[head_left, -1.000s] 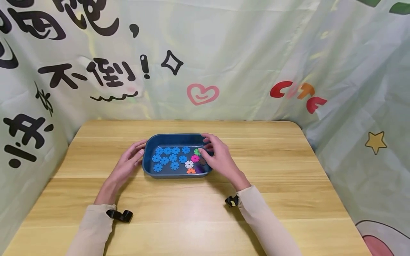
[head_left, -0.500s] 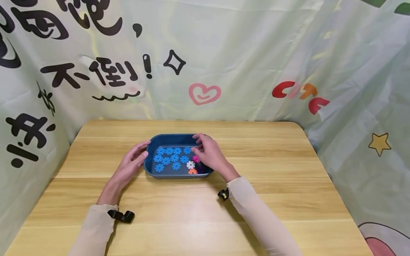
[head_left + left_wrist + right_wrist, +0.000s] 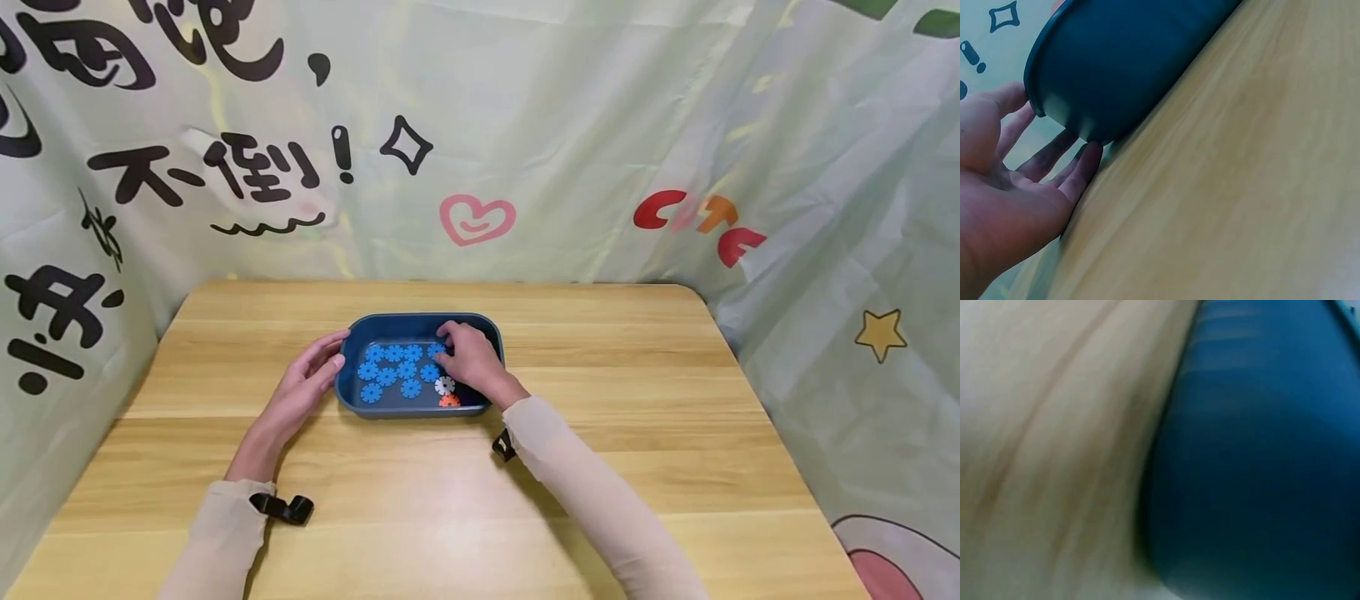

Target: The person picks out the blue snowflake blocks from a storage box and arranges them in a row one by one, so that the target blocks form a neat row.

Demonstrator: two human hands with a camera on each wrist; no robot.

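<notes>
A dark blue tray (image 3: pixel 352 405) stands on the wooden table, holding several blue notched plastic discs (image 3: pixel 386 377). A white disc (image 3: pixel 445 385) and an orange disc (image 3: pixel 449 401) lie towards its right front. My left hand (image 3: pixel 294 387) rests against the tray's left end; in the left wrist view, its fairly straight fingers (image 3: pixel 1088 164) touch the outer wall. My right hand (image 3: pixel 472 358) reaches over the tray's right half, thumb and fingers apart beside a blue disc. It hides that side's contents. Only the tray's outside (image 3: pixel 1260 456) and the table, blurred, show in the right wrist view.
Wooden tabletop (image 3: pixel 450 500) surrounds the tray. A printed cloth (image 3: pixel 585 142) hangs behind the table and along both sides. Each sleeve cuff has a black device at the wrist, the left one (image 3: pixel 282 507) and the right one (image 3: pixel 503 446).
My right hand has moved left and inward from the tray's right rim, now covering the green and pink discs that showed earlier. My left hand stays at the tray's left end.
</notes>
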